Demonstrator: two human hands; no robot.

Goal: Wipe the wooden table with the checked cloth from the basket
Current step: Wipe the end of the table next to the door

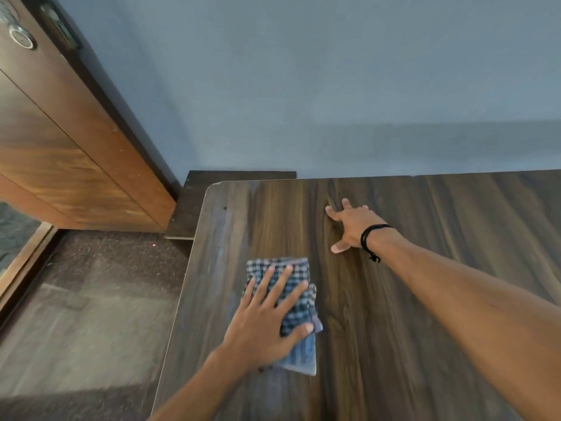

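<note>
Blue checked cloth (299,309) under flat-fingered left hand (261,326); right hand (352,226) splayed on grained wooden table (379,360).

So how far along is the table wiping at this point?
Done: the blue-and-white checked cloth lies folded on the dark wooden table; no basket is in view. In hand: the left hand presses flat on it near the table's left edge, and the right hand rests spread on bare wood. Left: the surface shows no clear wiped trace, so the remaining share cannot be judged.
</note>
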